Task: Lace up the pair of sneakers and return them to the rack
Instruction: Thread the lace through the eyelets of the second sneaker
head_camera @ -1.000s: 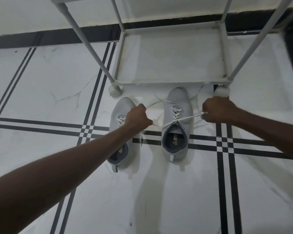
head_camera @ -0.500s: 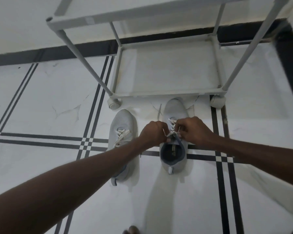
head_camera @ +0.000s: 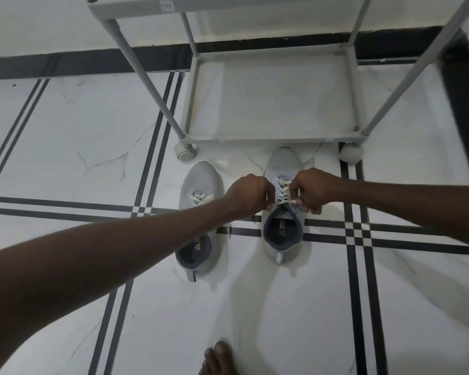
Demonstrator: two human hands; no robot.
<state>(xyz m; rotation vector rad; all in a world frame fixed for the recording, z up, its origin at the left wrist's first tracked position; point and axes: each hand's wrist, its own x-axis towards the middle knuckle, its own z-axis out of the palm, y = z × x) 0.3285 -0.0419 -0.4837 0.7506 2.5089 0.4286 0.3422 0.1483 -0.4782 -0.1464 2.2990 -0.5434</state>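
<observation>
Right-hand pale grey knit sneaker (head_camera: 282,212), white lace (head_camera: 283,192) at the top eyelets; both hands drawn in from a wide pull.

Left hand (head_camera: 248,194) and right hand (head_camera: 313,189) are closed, apparently pinching lace ends beside the tongue: knotting stage. Second grey sneaker (head_camera: 201,185) stands alongside, before the white tubular rack (head_camera: 271,138).

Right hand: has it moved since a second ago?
Yes. The right hand moved inward from the rack's right caster to the right sneaker, gripping its lace beside the left hand.
</observation>
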